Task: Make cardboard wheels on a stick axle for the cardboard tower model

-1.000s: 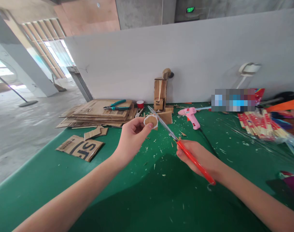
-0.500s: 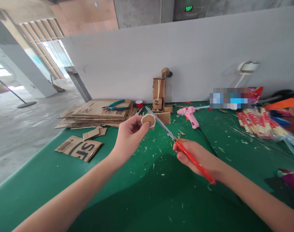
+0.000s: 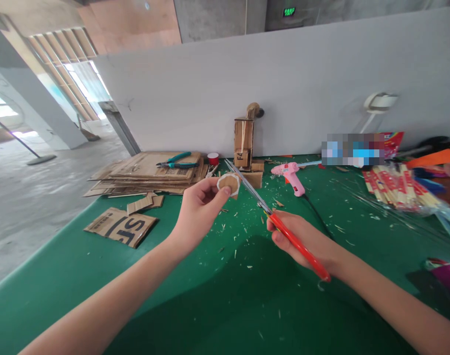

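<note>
The left hand [image 3: 200, 209] is raised above the green table [image 3: 62, 296], its thumb and fingertips pinched on a small cardboard disc [image 3: 228, 183] with a pale rim. The disc sits in the air a little above the picture's centre, its flat face turned toward the camera.

The right hand [image 3: 302, 239], at 4 o'clock from the disc, is curled tight around the red handles of the scissors [image 3: 272, 217]. The metal blades run up toward 11 o'clock and lie against the disc's right edge. How wide the blades are parted cannot be told.

Taking the disc as the middle of the clock:
- At 9 o'clock a stack of flattened cardboard [image 3: 136, 177] lies on the table, with teal-handled pliers [image 3: 176, 161] resting on top.
- At 8 o'clock lie 2 small cardboard offcuts [image 3: 145, 202], and beyond them a printed cardboard scrap [image 3: 121, 226].
- At 11 o'clock a red cap [image 3: 213, 158] stands near the white partition [image 3: 302, 84].
- At 1 o'clock a tall cardboard model [image 3: 244, 140] stands upright against that partition.
- At 3 o'clock a pink glue gun [image 3: 291, 176] lies on its side, and far past it is a bundle of wrapped chopsticks [image 3: 395, 187].

Pale chips and slivers are scattered over the green surface beneath both hands.
</note>
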Demonstrator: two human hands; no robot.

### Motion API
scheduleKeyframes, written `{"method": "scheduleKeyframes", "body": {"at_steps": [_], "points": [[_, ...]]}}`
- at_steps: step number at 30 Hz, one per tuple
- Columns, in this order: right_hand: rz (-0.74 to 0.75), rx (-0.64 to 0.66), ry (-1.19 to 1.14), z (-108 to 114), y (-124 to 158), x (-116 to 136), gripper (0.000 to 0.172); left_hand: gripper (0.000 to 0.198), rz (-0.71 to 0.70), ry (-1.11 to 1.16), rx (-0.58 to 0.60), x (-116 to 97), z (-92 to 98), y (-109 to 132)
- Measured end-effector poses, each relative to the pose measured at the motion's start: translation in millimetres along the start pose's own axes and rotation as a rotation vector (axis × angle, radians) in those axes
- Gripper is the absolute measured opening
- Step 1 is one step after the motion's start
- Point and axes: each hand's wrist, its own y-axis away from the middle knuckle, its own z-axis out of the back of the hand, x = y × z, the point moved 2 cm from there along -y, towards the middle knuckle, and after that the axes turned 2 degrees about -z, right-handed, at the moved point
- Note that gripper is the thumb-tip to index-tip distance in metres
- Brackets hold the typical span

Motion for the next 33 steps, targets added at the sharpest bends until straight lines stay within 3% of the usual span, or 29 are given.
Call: {"method": "scheduleKeyframes", "body": {"at_steps": [14,26,33], "points": [[-0.033,0.001,0.042,0.0,-0.2,2.1,0.036,0.015,-0.037,-0.058,0.008,-3.5,1.7,-0.1],[-0.018,-0.076,0.122,-4.1,-1.3,-1.5,0.045,0.014,-0.057,-0.111,0.044,-5.8,4.4,-1.6],[-0.095,-0.156,0.134,-10.3,-2.7,-5.9,0.049,0.015,-0.010,-0.072,0.045,-2.7,3.4,-0.8]]}}
